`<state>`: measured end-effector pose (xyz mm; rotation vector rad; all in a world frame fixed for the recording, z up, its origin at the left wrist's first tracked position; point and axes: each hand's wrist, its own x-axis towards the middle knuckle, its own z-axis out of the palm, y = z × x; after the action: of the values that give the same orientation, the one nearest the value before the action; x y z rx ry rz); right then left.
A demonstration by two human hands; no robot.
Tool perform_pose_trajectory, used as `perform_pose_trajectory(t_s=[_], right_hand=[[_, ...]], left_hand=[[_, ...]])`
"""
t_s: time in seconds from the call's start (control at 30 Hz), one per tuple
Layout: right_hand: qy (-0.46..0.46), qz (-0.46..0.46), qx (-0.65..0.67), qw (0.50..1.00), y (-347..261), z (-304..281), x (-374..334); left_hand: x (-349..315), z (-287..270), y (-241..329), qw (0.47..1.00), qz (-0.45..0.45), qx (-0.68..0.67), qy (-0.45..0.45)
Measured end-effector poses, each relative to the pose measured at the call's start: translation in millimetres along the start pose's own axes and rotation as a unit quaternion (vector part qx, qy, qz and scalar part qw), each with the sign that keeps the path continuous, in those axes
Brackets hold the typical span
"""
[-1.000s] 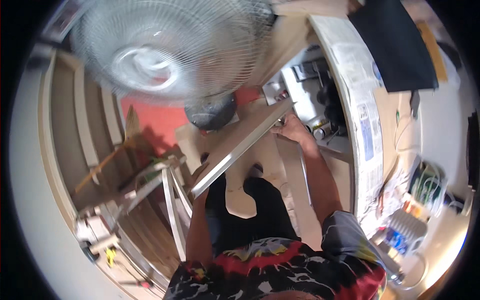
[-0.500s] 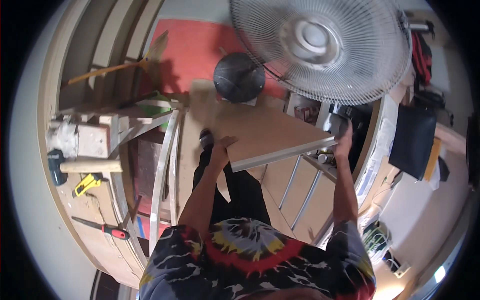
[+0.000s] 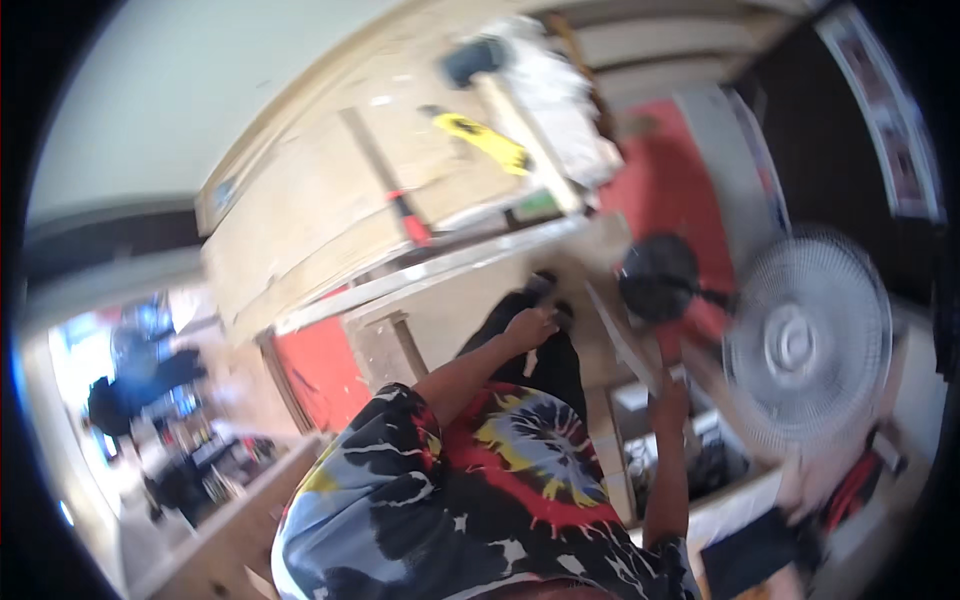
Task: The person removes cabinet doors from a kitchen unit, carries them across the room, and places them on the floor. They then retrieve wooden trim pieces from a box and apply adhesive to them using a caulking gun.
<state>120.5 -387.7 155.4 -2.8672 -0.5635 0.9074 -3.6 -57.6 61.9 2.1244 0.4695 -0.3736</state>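
A flat wooden board (image 3: 624,340), seen nearly edge-on with a pale edge, slants in front of me. My right hand (image 3: 670,397) is closed on its near end. My left hand (image 3: 532,328) is over my dark trousers, apart from the board; its fingers are too smeared by motion to read. On the workbench (image 3: 310,205) to the left lie a mallet (image 3: 528,135) with a dark head and pale wooden handle, a yellow utility knife (image 3: 482,143) and a red-handled saw (image 3: 408,218).
A round standing fan (image 3: 793,342) is at the right, close to my right arm. A round black disc (image 3: 658,277) stands past the board, near red flooring (image 3: 665,180). A black flat item (image 3: 755,555) lies at lower right. Cluttered goods (image 3: 215,460) show at far left.
My view has swung left, bringing the workbench ahead and the fan to the right. The board has turned from broad face to edge-on, and my left hand has come off it.
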Motion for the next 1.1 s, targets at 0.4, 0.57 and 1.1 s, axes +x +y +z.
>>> perform_pose_trajectory(t_s=[0.4, 0.57, 1.1], right_hand=[[-0.137, -0.295, -0.087, 0.942, -2.6, -0.1, 64.4], [-0.15, -0.304, -0.18, 0.923, -100.7, -29.1, 31.3], [-0.17, -0.478, -0.307, 0.805, -468.6, -53.6, -204.4]], left_hand=[[-229.9, 27.1, -109.9, 0.774, -0.456, -0.249, 0.362], [-292.5, 115.7, -101.2, 0.711, -0.49, -0.333, 0.38], [-375.7, 59.6, -246.6, 0.558, -0.465, -0.401, 0.558]])
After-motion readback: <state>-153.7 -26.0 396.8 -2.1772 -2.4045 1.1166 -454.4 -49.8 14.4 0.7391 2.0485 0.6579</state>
